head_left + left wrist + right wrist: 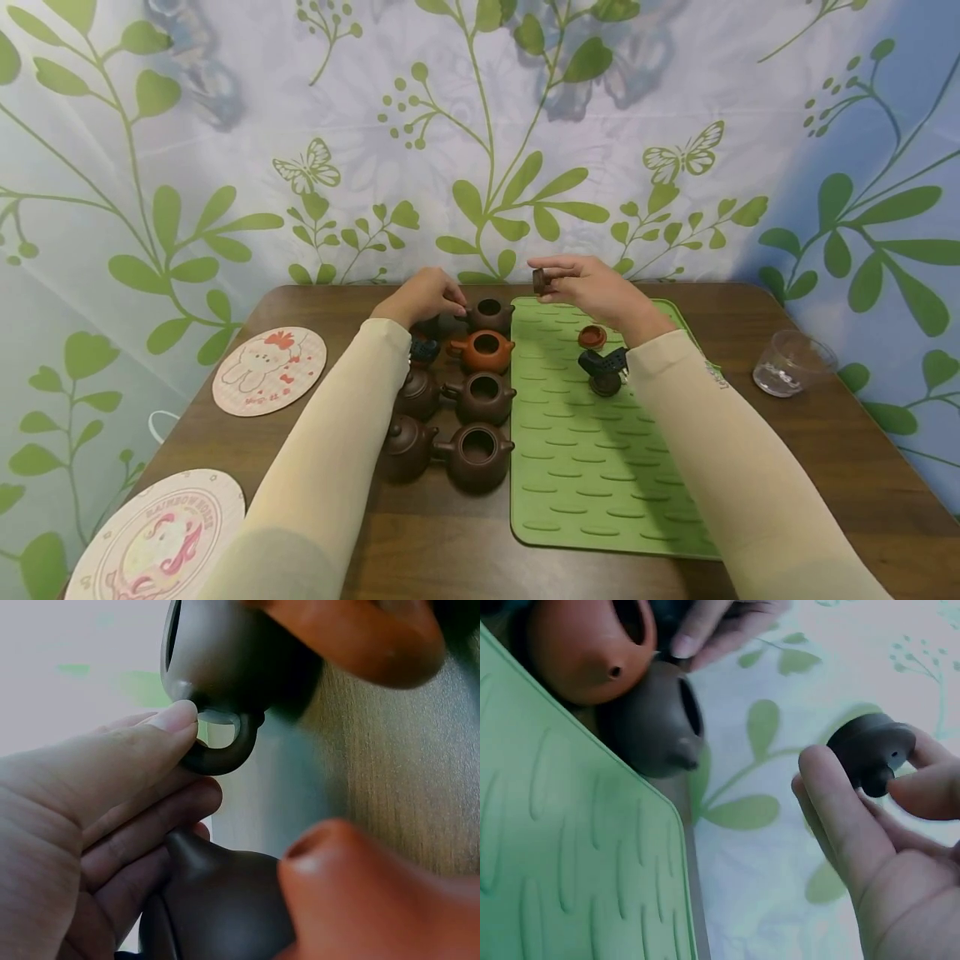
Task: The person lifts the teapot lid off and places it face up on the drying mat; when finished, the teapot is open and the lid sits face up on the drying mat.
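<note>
My left hand [423, 297] pinches the handle [225, 759] of the farthest dark brown lidless teapot [491, 313], which stands beside the green mat. In the left wrist view, the thumb lies on top of that handle, and the curled fingers are close to another dark teapot [232, 904]. My right hand [588, 287] holds a small dark teapot lid [870, 742] in the air over the mat's far edge, its knob toward the palm. An orange lidless teapot [480, 364] stands just nearer than the gripped one, its spout toward the mat.
On the green mat [570, 467] lie an orange lid [592, 337] and a dark lid [604, 385]. Two more open dark teapots [480, 471] and several lidded ones [405, 454] stand left of it. Round coasters [255, 392] lie left; a clear plastic cup [783, 375] stands right.
</note>
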A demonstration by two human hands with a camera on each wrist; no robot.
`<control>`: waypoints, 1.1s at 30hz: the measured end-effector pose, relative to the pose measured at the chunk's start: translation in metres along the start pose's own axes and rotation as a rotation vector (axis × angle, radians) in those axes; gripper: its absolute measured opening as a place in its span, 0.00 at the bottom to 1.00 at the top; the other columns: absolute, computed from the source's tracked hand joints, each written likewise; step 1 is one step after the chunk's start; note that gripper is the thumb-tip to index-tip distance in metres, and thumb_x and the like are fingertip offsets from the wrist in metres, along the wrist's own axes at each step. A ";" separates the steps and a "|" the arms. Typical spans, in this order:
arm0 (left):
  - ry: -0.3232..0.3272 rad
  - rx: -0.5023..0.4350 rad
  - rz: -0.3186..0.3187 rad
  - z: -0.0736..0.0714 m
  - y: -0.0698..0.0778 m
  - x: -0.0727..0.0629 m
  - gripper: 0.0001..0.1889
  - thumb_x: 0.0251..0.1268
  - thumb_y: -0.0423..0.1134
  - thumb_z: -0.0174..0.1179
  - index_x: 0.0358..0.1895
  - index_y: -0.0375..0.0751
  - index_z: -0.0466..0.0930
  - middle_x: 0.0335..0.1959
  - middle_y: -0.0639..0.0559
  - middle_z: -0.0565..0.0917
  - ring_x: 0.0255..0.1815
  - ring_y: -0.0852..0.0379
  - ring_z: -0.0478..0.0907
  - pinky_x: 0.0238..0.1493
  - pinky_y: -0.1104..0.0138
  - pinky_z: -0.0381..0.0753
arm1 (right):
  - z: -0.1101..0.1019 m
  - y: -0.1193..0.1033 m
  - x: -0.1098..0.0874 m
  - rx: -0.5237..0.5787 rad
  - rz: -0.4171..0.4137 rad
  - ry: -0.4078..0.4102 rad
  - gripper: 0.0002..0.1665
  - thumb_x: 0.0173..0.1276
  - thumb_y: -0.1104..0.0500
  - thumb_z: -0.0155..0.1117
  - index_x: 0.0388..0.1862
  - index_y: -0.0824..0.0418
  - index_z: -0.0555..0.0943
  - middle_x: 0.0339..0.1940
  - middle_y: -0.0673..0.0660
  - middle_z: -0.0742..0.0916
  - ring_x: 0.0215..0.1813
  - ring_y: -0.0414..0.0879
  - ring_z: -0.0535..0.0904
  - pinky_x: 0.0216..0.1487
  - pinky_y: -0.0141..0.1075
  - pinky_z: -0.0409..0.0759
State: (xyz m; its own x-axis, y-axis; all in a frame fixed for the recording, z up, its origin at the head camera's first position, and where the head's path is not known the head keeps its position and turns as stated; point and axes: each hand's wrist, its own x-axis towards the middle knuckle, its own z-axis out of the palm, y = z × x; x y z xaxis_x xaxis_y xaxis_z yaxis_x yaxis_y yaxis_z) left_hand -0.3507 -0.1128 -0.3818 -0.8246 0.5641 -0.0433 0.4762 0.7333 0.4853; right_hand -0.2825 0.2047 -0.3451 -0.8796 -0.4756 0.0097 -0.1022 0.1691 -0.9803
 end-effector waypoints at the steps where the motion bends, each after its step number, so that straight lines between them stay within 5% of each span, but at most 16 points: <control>1: -0.001 -0.002 -0.003 0.000 0.000 0.000 0.06 0.71 0.37 0.72 0.46 0.41 0.94 0.41 0.52 0.90 0.45 0.53 0.85 0.52 0.56 0.83 | -0.004 0.000 -0.003 0.054 0.000 0.006 0.28 0.87 0.71 0.41 0.81 0.63 0.68 0.83 0.62 0.62 0.75 0.59 0.70 0.68 0.45 0.75; 6: -0.005 -0.009 -0.017 -0.001 0.002 -0.001 0.07 0.71 0.37 0.72 0.47 0.42 0.93 0.42 0.52 0.90 0.46 0.52 0.85 0.52 0.56 0.83 | -0.022 0.002 -0.017 0.238 0.001 0.043 0.29 0.87 0.70 0.36 0.82 0.67 0.64 0.84 0.64 0.57 0.77 0.63 0.65 0.70 0.45 0.73; 12: -0.009 -0.011 -0.026 -0.001 0.002 -0.001 0.07 0.71 0.37 0.72 0.47 0.41 0.93 0.44 0.51 0.90 0.47 0.51 0.84 0.52 0.56 0.83 | -0.039 0.012 -0.035 0.215 0.015 0.110 0.31 0.87 0.61 0.53 0.82 0.67 0.61 0.85 0.62 0.55 0.77 0.66 0.66 0.72 0.45 0.70; 16: -0.004 -0.003 -0.027 -0.001 0.002 -0.001 0.07 0.71 0.38 0.72 0.47 0.42 0.94 0.43 0.52 0.90 0.47 0.52 0.85 0.51 0.56 0.83 | -0.048 0.022 -0.044 0.115 0.073 0.183 0.36 0.80 0.62 0.65 0.81 0.63 0.63 0.76 0.67 0.67 0.73 0.63 0.71 0.71 0.46 0.71; 20: 0.005 -0.003 -0.029 0.000 0.002 -0.002 0.06 0.71 0.37 0.72 0.46 0.42 0.94 0.43 0.52 0.90 0.46 0.52 0.84 0.51 0.57 0.83 | -0.057 0.033 -0.051 -0.105 0.156 0.226 0.41 0.76 0.55 0.73 0.81 0.58 0.66 0.72 0.66 0.72 0.73 0.60 0.68 0.72 0.57 0.67; 27: 0.001 -0.005 -0.026 -0.001 0.003 -0.003 0.07 0.71 0.37 0.72 0.47 0.42 0.94 0.44 0.51 0.90 0.47 0.52 0.84 0.51 0.56 0.83 | -0.069 0.051 -0.062 -0.399 0.254 0.244 0.40 0.77 0.49 0.71 0.81 0.59 0.67 0.81 0.68 0.63 0.80 0.68 0.56 0.71 0.69 0.61; 33: 0.003 0.007 -0.032 -0.001 0.004 -0.003 0.07 0.71 0.37 0.72 0.47 0.42 0.94 0.44 0.51 0.90 0.47 0.52 0.84 0.51 0.56 0.83 | -0.073 0.064 -0.067 -0.487 0.270 0.233 0.37 0.78 0.58 0.69 0.80 0.66 0.68 0.74 0.71 0.72 0.76 0.69 0.63 0.71 0.68 0.62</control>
State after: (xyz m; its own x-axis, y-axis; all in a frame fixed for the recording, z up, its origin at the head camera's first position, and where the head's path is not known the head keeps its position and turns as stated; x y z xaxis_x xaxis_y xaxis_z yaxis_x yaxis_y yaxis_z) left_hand -0.3461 -0.1120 -0.3785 -0.8402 0.5393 -0.0565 0.4516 0.7537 0.4774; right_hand -0.2635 0.3104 -0.3946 -0.9770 -0.1685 -0.1303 -0.0136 0.6600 -0.7512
